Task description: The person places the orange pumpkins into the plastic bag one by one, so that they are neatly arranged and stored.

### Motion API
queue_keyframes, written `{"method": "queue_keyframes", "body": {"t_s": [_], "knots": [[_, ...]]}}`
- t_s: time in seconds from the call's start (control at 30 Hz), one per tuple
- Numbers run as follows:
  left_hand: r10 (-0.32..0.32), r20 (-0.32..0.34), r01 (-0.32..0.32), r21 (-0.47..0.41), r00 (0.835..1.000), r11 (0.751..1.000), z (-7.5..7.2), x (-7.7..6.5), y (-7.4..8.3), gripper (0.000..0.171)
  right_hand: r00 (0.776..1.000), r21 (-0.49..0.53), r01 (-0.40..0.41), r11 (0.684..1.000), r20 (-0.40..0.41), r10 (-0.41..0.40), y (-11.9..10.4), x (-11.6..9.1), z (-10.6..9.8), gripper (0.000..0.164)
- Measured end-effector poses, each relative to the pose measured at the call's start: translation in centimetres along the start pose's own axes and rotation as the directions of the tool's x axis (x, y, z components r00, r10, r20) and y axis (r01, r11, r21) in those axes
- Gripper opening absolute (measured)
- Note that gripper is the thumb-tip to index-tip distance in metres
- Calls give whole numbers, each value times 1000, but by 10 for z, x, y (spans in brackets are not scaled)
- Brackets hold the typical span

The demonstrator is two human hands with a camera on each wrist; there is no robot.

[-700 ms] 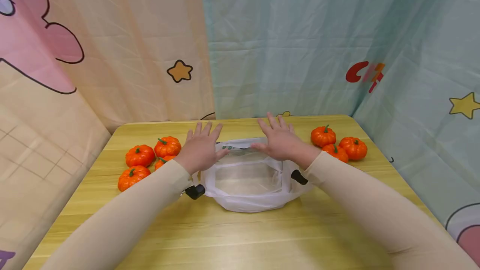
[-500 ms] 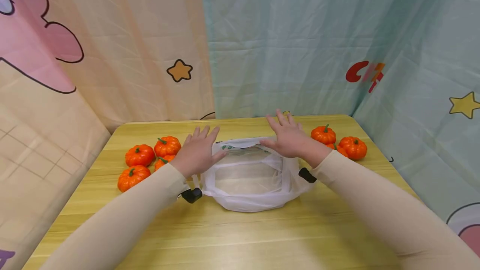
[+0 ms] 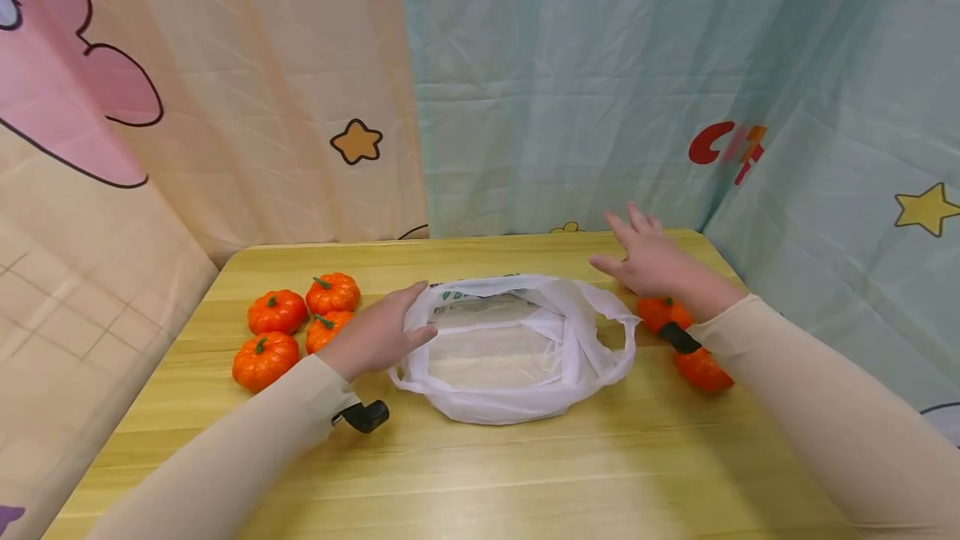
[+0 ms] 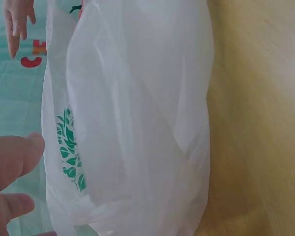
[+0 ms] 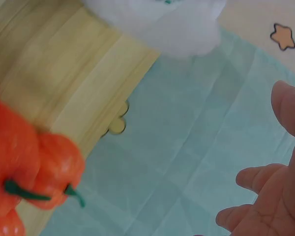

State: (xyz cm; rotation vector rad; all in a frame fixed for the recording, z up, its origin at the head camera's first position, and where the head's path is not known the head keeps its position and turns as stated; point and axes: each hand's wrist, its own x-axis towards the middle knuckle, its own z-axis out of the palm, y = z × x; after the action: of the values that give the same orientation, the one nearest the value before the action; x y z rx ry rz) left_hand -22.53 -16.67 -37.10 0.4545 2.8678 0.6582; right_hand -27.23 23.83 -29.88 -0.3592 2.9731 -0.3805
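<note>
A white plastic carrier bag (image 3: pixel 498 405) with green print stands with its mouth spread in the middle of the table. At its left rim is my left hand (image 3: pixel 377 333), fingers extended and thumb over the mouth; whether it touches the plastic I cannot tell. In the left wrist view the bag (image 4: pixel 142 108) fills the middle, beside my fingertips (image 4: pixel 32 147). My right hand (image 3: pixel 654 263), holding nothing, hovers with spread fingers above the small orange pumpkins (image 3: pixel 702 371) on the right. The right wrist view shows these pumpkins (image 5: pixel 54 172) at left, apart from my fingers (image 5: pixel 263 177).
Several more orange pumpkins (image 3: pixel 266 361) sit in a group left of the bag, beside my left forearm. The wooden table (image 3: pixel 480 482) ends at printed curtains (image 3: pixel 487 107) behind and at the sides. A loop handle (image 3: pixel 626 348) sticks out at the bag's right.
My right hand has moved away from the bag to the right, over the pumpkins there. My left hand has shifted slightly left and down to the bag's left rim. The bag's right handle now shows.
</note>
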Motion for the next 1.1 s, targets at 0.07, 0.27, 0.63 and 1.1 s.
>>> {"method": "queue_keyframes", "body": {"t_s": [0.07, 0.27, 0.63, 1.1], "knots": [[-3, 14, 4, -28, 1000, 1000, 2, -3, -2, 83, 1000, -2, -15, 1000, -2, 15, 12, -3, -4, 92], [17, 47, -15, -54, 999, 998, 5, -8, -9, 70, 998, 23, -66, 998, 14, 66, 49, -11, -11, 93], [22, 29, -20, -88, 999, 996, 10, -12, -10, 63, 994, 93, -100, 991, 60, 95, 120, -18, -5, 90], [11, -10, -12, -109, 1000, 994, 16, -10, -14, 61, 996, 214, -90, 973, 47, 82, 177, -31, 22, 95]]}}
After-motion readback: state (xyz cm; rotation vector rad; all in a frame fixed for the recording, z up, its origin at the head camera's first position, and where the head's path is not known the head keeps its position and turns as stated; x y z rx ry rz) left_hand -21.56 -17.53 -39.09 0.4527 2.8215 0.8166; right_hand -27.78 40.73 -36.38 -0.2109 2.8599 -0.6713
